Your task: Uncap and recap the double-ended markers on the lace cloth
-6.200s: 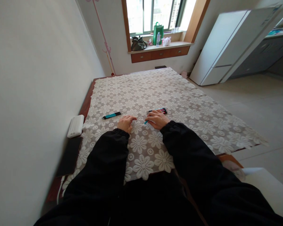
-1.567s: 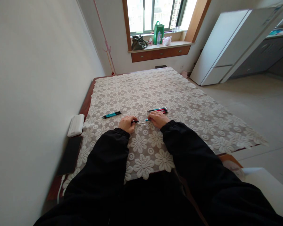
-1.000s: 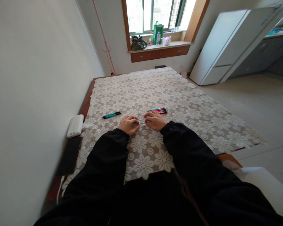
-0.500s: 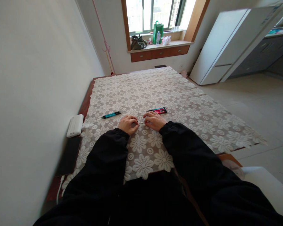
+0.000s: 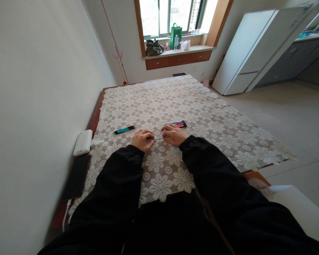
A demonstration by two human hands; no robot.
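The left hand [image 5: 141, 139] and the right hand [image 5: 172, 134] rest close together on the lace cloth [image 5: 228, 138] of the counter [image 5: 95, 117], near its front edge. Beyond both hands the cloth lies wide and bare up to the far edge. To the right of the right hand there is also much free cloth before the edge drops to the floor [image 5: 295, 117]. To the left of the left hand the room is narrow: the wall [image 5: 37, 106] stands close, with a white box [image 5: 82, 142] and a dark flat thing [image 5: 76, 177] along it.

Both hands lie knuckles up, fingers curled, and each pinches one end of a thin pen part [image 5: 157, 137] that spans the small gap between them. Just beyond the right hand lies a bunch of pens [image 5: 179, 124], touching each other. Beyond and left of the left hand lies a teal pen [image 5: 124, 130], apart from it.
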